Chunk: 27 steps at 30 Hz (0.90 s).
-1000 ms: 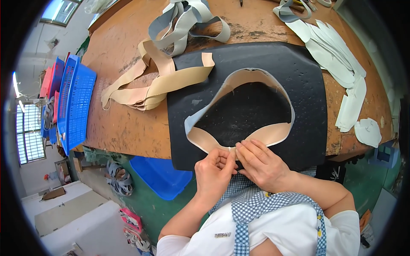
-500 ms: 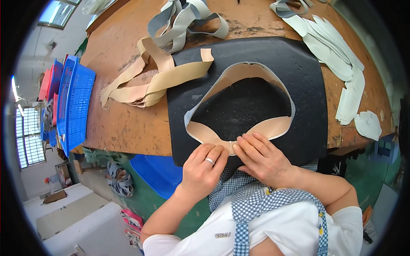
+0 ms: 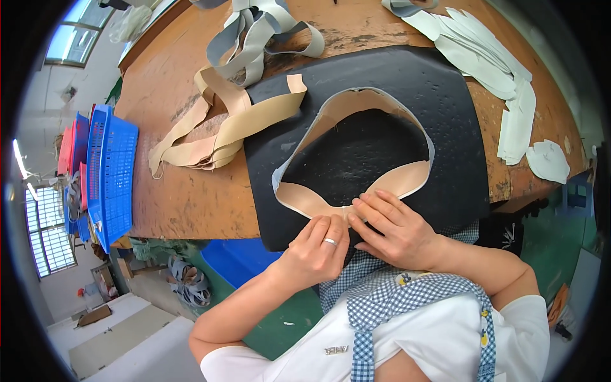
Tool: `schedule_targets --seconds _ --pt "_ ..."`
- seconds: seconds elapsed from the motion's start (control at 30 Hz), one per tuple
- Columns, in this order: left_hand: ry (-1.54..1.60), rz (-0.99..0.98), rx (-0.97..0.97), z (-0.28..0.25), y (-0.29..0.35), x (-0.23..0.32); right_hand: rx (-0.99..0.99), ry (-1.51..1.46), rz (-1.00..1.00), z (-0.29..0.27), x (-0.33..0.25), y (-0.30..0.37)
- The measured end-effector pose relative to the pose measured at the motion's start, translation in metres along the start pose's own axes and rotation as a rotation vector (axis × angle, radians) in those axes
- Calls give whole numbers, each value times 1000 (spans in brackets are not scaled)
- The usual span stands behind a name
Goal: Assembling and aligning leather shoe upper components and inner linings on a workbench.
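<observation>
A looped band [image 3: 304, 197], beige inside with a grey-white outer edge, lies on a black mat [image 3: 458, 146]. It looks like a stitched leather or fabric piece, with a narrow seamed part at its near side. My left hand [image 3: 315, 251], wearing a ring, pinches that near part from the left, its fingers bent together. From the right, my right hand [image 3: 398, 232] grips the same stretch with its fingers laid over the beige side and the thumb underneath. The fingertips of both hands almost meet at the seam.
Beige strips [image 3: 238, 127] lie left of the mat, and grey-white strips [image 3: 254, 48] are heaped behind them. Stacked white cut pieces [image 3: 477, 57] and a loose one [image 3: 547, 161] are at the right. A blue basket [image 3: 114, 172] stands beyond the wooden table's [image 3: 184, 210] left edge.
My left hand has shifted slightly right and down, closer to my right hand at the seam. Its fingers have curled more. The view has turned slightly; the band stays on the mat.
</observation>
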<state>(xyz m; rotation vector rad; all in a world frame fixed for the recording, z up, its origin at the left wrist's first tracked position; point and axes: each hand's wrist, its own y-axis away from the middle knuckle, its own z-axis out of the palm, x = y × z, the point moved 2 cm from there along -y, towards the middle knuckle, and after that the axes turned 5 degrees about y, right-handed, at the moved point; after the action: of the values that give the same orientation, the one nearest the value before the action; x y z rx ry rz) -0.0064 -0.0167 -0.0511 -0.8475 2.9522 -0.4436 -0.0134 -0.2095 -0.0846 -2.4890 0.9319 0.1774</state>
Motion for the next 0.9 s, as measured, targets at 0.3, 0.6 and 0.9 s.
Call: schedule_targets --seconds 0.3,0.6,0.9 --pt "752 -678 283 4 5 -29 -26 23 1 -2 -1 -1" --pt "562 -524 323 1 1 -16 -21 51 -7 -1 0 1" --pt "110 -156 162 7 12 -18 -7 45 -14 1 -1 2"
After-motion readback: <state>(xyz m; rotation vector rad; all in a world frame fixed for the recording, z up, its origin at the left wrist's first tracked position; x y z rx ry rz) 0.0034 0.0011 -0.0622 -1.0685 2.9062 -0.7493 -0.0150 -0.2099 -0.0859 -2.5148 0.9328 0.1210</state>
